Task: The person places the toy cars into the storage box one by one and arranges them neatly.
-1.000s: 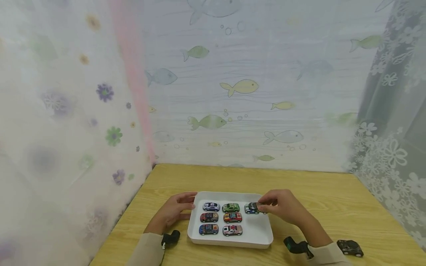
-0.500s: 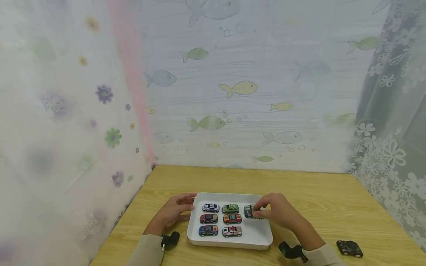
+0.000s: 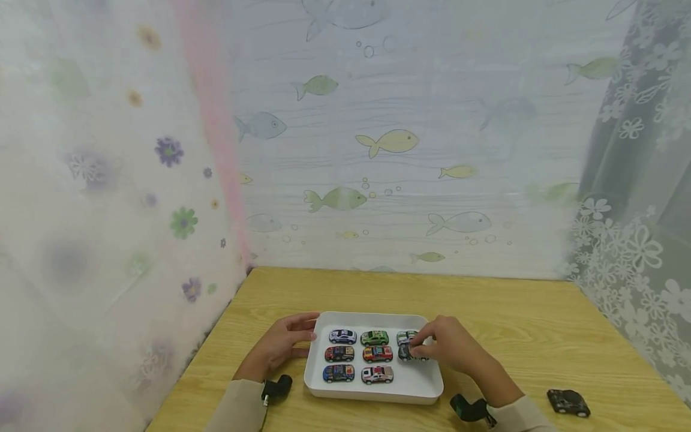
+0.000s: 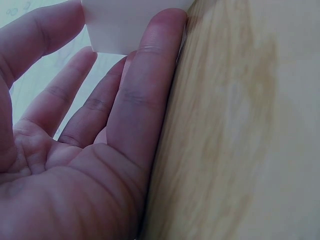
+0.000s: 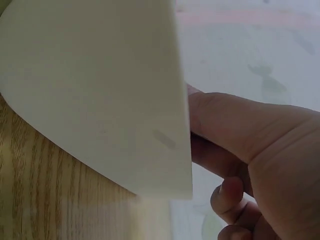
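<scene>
A white tray [image 3: 378,393] holds several small printed toy cars in rows. My left hand [image 3: 278,342] rests against its left side, fingers fairly straight; the left wrist view has the fingertips on the tray's outer wall [image 4: 117,30]. Inside the tray at the right, my right hand [image 3: 450,345] pinches a dark toy car [image 3: 405,352] between thumb and fingers. Just behind that car is a white-and-green toy car [image 3: 406,337], partly covered by the fingers. In the right wrist view the tray's wall [image 5: 100,100] hides the fingertips and the held car.
To the left in the tray are a green toy car [image 3: 375,338], a red-and-yellow toy car [image 3: 377,354] and a white-and-red one [image 3: 377,375], among others. Another black toy car [image 3: 568,402] lies on the wooden table [image 3: 518,318] at right. Patterned curtains [image 3: 399,180] hang behind.
My right hand has moved from the tray's back right, left and toward me, bringing the dark toy car in front of the white-and-green one. The left hand stays put.
</scene>
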The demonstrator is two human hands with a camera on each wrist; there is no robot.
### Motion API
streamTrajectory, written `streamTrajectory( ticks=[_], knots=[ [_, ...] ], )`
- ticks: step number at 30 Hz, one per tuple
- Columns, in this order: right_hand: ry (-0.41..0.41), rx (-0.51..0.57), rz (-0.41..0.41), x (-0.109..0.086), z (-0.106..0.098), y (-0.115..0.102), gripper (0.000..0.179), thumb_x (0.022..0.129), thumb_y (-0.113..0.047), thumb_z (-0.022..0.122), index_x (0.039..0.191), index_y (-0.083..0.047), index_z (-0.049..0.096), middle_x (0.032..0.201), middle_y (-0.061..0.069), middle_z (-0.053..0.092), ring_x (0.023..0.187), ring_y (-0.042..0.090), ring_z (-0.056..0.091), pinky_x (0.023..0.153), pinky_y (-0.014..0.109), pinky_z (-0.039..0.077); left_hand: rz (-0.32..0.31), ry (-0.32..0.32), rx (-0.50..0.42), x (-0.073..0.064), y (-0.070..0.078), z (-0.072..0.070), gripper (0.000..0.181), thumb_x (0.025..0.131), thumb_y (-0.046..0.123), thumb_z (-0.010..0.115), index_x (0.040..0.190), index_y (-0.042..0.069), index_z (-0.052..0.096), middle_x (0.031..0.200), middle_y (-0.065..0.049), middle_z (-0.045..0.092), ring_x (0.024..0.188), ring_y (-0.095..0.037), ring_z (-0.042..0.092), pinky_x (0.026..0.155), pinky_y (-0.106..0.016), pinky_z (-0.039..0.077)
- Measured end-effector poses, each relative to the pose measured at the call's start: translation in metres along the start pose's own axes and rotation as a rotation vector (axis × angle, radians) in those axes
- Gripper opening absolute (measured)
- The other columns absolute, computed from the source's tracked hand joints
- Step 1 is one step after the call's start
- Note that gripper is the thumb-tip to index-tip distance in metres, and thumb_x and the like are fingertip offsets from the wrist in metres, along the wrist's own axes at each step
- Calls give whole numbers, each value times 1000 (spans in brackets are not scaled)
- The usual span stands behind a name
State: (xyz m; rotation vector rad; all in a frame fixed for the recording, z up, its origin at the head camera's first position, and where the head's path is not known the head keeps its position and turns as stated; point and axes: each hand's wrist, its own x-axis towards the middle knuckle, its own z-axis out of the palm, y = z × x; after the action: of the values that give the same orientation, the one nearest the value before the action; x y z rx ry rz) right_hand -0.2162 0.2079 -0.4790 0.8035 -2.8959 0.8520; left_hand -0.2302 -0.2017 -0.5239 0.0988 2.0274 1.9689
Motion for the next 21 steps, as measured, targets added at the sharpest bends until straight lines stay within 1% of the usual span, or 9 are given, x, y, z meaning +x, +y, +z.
streamTrajectory(
  ticks=[2,9,17,21],
  knots=[
    [-11,2,6,0,1,0,6,82,-32,88,86,-30,84,89,-18,76,84,9,62,68,24,49,5,-3,2,0,0,1,58,98,11,71,153,11,51,158,-23,46,125,-30,64,91,-47,62],
    [-45,2,-3,-1,3,2,9,81,-29,89,79,-33,82,84,-20,74,82,8,62,68,23,50,15,-17,-5,1,-1,0,57,99,11,70,153,11,51,158,-23,46,126,-30,64,91,-48,62],
    [-40,-9,-39,-2,4,3,6,81,-25,89,82,-27,84,84,-16,76,77,3,58,63,21,49,7,-9,-1,1,-2,-1,57,98,11,71,152,12,52,158,-22,46,126,-31,64,92,-49,62],
    [-41,-11,-47,-2,5,3,6,82,-25,89,83,-28,84,85,-15,76,78,2,60,63,21,50,18,-11,6,1,-2,0,56,99,10,70,152,11,52,157,-24,46,126,-33,64,91,-50,62]
  ],
)
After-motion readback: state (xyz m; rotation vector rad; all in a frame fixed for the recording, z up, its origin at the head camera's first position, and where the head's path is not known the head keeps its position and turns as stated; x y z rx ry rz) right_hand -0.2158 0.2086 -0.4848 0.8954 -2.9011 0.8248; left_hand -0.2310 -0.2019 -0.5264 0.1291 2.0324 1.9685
